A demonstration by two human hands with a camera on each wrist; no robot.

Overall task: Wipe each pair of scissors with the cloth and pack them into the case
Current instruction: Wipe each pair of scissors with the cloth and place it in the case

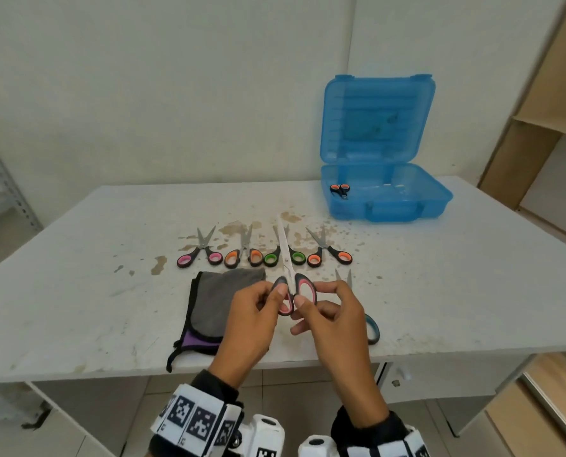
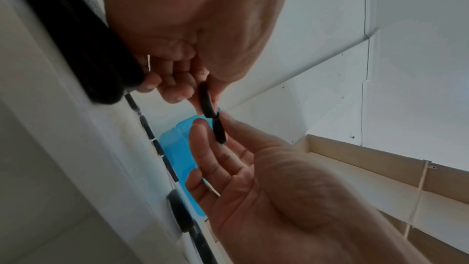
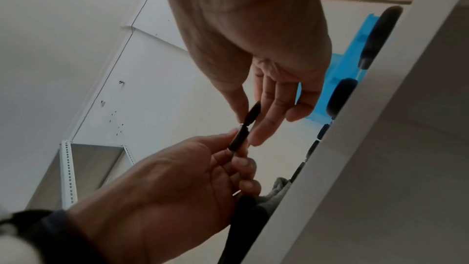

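A pair of scissors (image 1: pixel 288 275) with black handles lined in pink is held above the table, blades together and pointing away. My left hand (image 1: pixel 275 296) pinches the left loop and my right hand (image 1: pixel 303 303) pinches the right loop. In the wrist views the handles (image 2: pixel 206 101) (image 3: pixel 240 138) show edge-on between thumb and fingers. The grey cloth (image 1: pixel 222 298) lies folded on the table under my left hand. The blue case (image 1: pixel 407 206) stands open at the back right with one orange-handled pair (image 1: pixel 340 189) inside.
Beyond the cloth lies a row of scissors: pink (image 1: pixel 199 255), orange (image 1: pixel 243 255), green (image 1: pixel 296 257), orange (image 1: pixel 329 253). A teal-handled pair (image 1: pixel 373 328) lies partly under my right hand. The stained white table (image 1: pixel 77 291) has wooden shelving (image 1: pixel 538 127) to its right.
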